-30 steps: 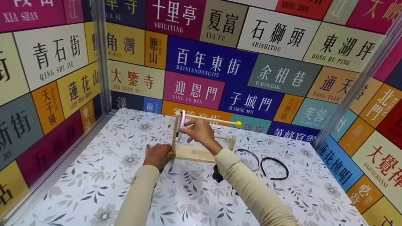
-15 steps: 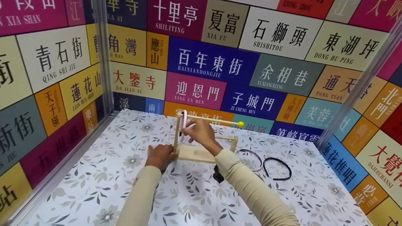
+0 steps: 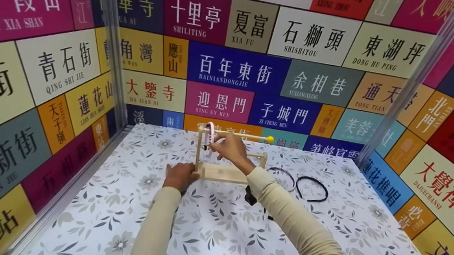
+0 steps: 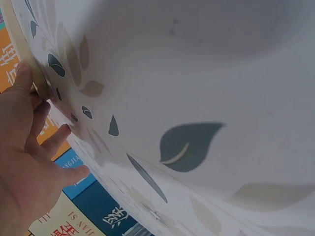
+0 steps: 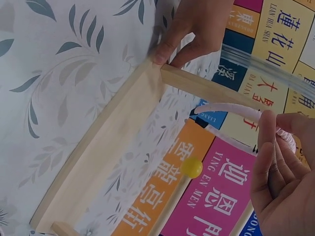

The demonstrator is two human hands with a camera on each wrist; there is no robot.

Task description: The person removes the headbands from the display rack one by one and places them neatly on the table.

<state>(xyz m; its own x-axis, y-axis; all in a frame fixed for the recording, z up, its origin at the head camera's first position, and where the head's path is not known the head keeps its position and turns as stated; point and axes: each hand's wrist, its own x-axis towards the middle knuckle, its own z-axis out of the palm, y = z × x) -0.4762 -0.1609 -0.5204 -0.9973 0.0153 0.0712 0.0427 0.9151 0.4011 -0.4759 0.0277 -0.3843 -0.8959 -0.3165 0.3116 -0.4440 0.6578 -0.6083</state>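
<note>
A wooden stand (image 3: 224, 173) with an upper rod (image 3: 250, 136) tipped by a yellow ball (image 3: 270, 139) stands on the table. My left hand (image 3: 180, 175) grips its left corner, thumb and forefinger on the wood, as the left wrist view also shows. With thumb and fingertips, my right hand (image 3: 231, 149) pinches a pink headband (image 3: 211, 131), whose arch stands over the upper rod near the left upright. In the right wrist view the pink headband (image 5: 231, 109) has dark end tips, and the right fingers cover part of its band.
A black headband (image 3: 326, 192) and a toothed dark headband (image 3: 287, 173) lie right of the stand. A dark object (image 3: 250, 196) is partly hidden by the right forearm. Sign-covered walls (image 3: 238, 69) enclose the patterned table (image 3: 127, 212).
My right hand has moved slightly right with the pink headband, which now shows more of its curve. My left hand stays at the stand's corner.
</note>
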